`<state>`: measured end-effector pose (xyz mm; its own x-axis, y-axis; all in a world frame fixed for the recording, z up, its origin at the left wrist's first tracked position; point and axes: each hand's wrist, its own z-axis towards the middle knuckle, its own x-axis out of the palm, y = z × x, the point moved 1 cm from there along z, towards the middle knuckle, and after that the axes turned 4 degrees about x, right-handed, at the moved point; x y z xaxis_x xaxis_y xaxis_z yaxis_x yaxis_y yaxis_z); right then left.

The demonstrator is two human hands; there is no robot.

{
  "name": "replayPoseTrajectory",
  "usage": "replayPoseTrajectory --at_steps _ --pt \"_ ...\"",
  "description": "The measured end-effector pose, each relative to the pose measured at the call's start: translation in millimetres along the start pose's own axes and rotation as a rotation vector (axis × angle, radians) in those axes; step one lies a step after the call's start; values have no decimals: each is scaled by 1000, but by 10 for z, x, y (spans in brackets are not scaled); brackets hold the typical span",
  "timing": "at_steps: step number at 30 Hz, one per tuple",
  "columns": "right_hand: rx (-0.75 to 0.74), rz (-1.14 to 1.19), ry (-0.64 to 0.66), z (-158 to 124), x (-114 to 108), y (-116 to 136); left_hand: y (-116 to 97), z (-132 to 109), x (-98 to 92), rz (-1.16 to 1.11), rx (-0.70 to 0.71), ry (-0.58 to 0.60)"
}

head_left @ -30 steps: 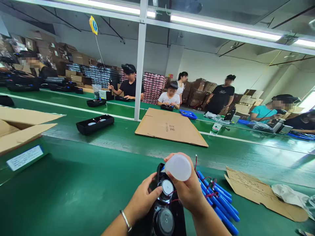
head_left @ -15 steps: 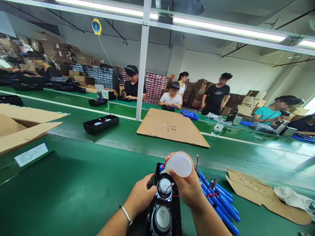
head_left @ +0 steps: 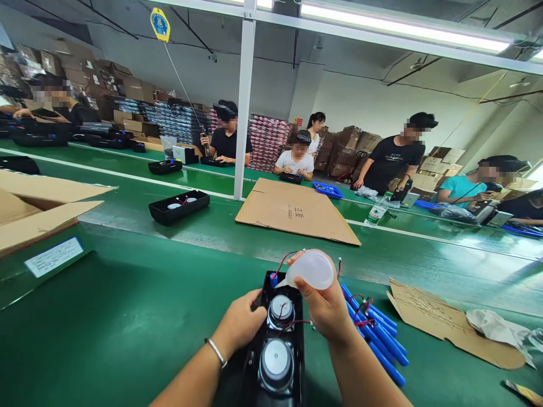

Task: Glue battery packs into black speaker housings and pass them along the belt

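A black speaker housing lies lengthwise in front of me, with two round silver-backed speakers set in it. At its far end a blue cylindrical battery shows, with red and black wires. My left hand is closed on the left wall of the housing, thumb over the rim. In my right hand is a white translucent squeeze bottle, tipped so its nozzle points down left into the far end near the battery. Whether anything flows from the nozzle I cannot tell.
Several blue battery tubes with wires lie right of the housing. Farther right are a torn cardboard piece and a white cloth. Ahead lie a flat cardboard sheet and another black housing. An open carton stands left. Several people work opposite.
The bottle has tilted so its nozzle now shows at the housing's far end. My left hand keeps its hold. Across the bench, a standing person in black has leaned to the right.
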<state>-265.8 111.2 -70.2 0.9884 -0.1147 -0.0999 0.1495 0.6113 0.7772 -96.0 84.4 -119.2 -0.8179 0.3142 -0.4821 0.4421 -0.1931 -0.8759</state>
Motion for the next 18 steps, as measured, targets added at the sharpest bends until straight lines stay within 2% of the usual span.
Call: replayPoseTrajectory --at_steps 10,18 --pt "0 11 -23 37 -18 54 -55 -10 -20 -15 -16 35" --pt "11 18 -74 74 -58 -4 -35 -1 -15 -23 -3 25"
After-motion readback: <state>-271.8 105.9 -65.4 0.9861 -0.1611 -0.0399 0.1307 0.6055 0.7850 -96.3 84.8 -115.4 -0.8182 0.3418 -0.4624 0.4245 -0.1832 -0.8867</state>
